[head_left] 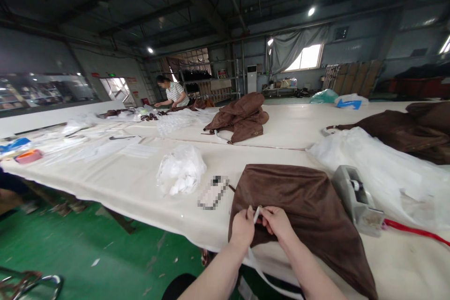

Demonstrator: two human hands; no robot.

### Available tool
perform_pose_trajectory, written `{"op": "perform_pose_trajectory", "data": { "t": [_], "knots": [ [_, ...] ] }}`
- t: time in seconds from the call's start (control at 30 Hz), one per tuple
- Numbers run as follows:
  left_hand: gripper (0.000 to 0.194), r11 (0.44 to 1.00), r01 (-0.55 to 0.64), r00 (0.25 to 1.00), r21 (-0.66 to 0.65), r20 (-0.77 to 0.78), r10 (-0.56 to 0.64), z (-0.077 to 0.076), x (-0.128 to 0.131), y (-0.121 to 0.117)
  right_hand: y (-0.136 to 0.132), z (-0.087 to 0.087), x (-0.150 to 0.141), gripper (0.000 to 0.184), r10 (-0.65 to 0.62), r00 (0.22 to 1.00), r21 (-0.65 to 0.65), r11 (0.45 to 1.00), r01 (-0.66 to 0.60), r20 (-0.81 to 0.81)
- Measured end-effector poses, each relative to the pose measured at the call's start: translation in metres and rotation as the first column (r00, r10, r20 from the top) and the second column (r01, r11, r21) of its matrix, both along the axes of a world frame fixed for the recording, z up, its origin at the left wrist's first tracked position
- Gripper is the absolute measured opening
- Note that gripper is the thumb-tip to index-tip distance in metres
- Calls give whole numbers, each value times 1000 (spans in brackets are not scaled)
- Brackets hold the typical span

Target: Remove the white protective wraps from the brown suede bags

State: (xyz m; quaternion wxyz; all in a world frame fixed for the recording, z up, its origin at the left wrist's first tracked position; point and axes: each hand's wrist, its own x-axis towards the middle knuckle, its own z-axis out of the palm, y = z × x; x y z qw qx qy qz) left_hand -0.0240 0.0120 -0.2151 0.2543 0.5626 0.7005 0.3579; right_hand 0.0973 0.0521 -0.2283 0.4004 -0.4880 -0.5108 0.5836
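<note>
A dark brown, suede-like piece (288,185), a bag or garment by its look, lies spread at the table's front edge. Over its near part, my left hand (243,228) pinches a narrow white strip (257,214). My right hand (278,223) is close beside it, fingers closed at the same strip and a small bit of the brown piece's edge. A long pale band (262,274) hangs down below my hands past the edge. What exactly lies between the right fingertips is partly hidden. A blurred-out phone-like object (213,193) lies left of the brown piece.
Right of the brown piece stands a grey tape dispenser (356,199), with a red strap (415,230) beside it. Clear plastic (379,173) and a crumpled white bag (181,169) lie on the table (140,173). Brown items (241,117) are heaped behind. A co-worker (174,93) stands far left.
</note>
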Motion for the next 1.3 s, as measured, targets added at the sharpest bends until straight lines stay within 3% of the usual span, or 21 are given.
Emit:
{"op": "perform_pose_trajectory", "data": {
  "t": [0.07, 0.27, 0.33, 0.5, 0.63, 0.73, 0.8, 0.87, 0.93, 1.0, 1.07, 1.1, 1.23, 1.3],
  "knots": [
    [44, 994, 6, 986, -111, 164, 12, 0, -1, 8, 1, -2, -1, 37, -6, 1000, 9, 1000, 6, 17],
    [39, 991, 113, 970, -71, 222, -95, 4, -4, 11, 4, -4, -3, 35, -21, 997, 22, 1000, 19, 78],
    [35, 987, 149, 973, -53, 185, -137, 6, -6, 9, 5, -2, -4, 34, -26, 995, 24, 999, 24, 98],
    [26, 985, 168, 983, -38, -75, -170, 9, -9, 12, -5, 4, -10, 34, -66, 985, 89, 995, 52, 157],
    [24, 980, 189, 977, -68, -84, -194, 4, -13, 17, -26, 10, -4, 24, -143, 971, 246, 965, 94, 194],
    [23, 977, 201, 974, -77, -90, -207, -1, -16, 19, -42, 24, 28, 26, -251, 940, 449, 884, 125, 232],
    [22, 978, 192, 974, -80, -103, -200, -4, -16, 20, -49, 37, 67, 30, -400, 878, 552, 809, 202, 264],
    [22, 978, 191, 974, -83, -112, -199, -6, -16, 20, -51, 48, 115, 34, -585, 757, 599, 728, 333, 290],
    [20, 977, 195, 972, -89, -119, -205, -7, -16, 20, -48, 53, 165, 36, -762, 564, 621, 616, 484, 316],
    [20, 976, 195, 972, -94, -115, -206, -8, -15, 21, -42, 52, 209, 39, -840, 398, 650, 539, 536, 368],
    [20, 976, 195, 973, -95, -109, -205, -9, -15, 21, -33, 46, 241, 46, -845, 326, 671, 535, 513, 425],
    [20, 976, 195, 973, -93, -106, -204, -9, -15, 20, -28, 43, 253, 49, -829, 327, 662, 559, 499, 454],
    [21, 977, 199, 974, -83, -92, -206, -7, -15, 18, -6, 36, 276, 43, -733, 450, 563, 680, 470, 511],
    [22, 977, 197, 975, -80, -85, -203, -6, -14, 18, 4, 37, 280, 35, -708, 502, 535, 705, 466, 496]
  ]
}}
